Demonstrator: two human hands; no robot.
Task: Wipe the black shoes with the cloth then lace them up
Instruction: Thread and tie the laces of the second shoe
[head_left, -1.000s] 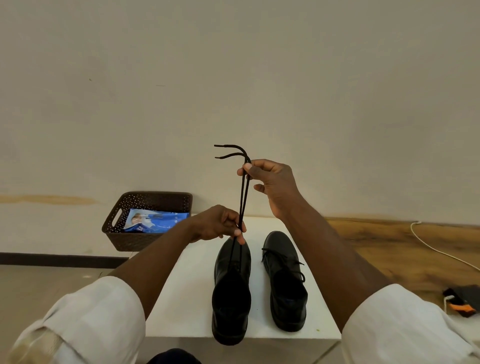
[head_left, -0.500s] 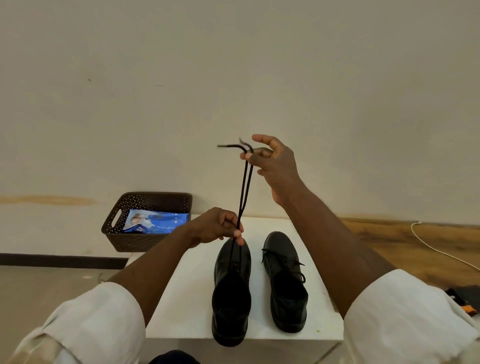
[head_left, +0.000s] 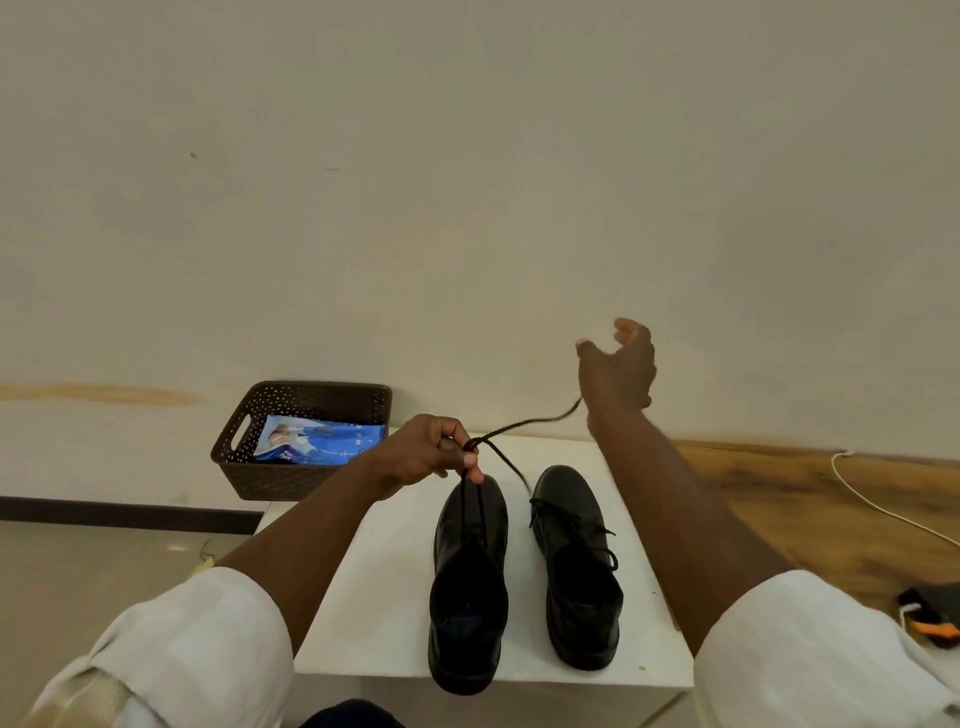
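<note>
The left hand (head_left: 431, 452) pinches the thin black shoelace (head_left: 519, 427) between thumb and fingertips, directly above the left black leather shoe (head_left: 467, 577), which sits on the white tabletop (head_left: 384, 597) right below that grip. Both strands run down from the pinch into the shoe's eyelets. To the right of the grip stands the second black leather shoe (head_left: 579, 566), already laced. Further right and higher, the right hand (head_left: 618, 371) has its fingers spread and holds nothing I can make out; one lace end trails toward its wrist.

To tie well, keep the left pinch firm so the crossing stays snug, and have the right hand catch a free end close to that pinch.

Half a second ago the right hand held both lace ends high above the left grip; now it has let go and swung out right, and the lace has dropped slack.
</note>
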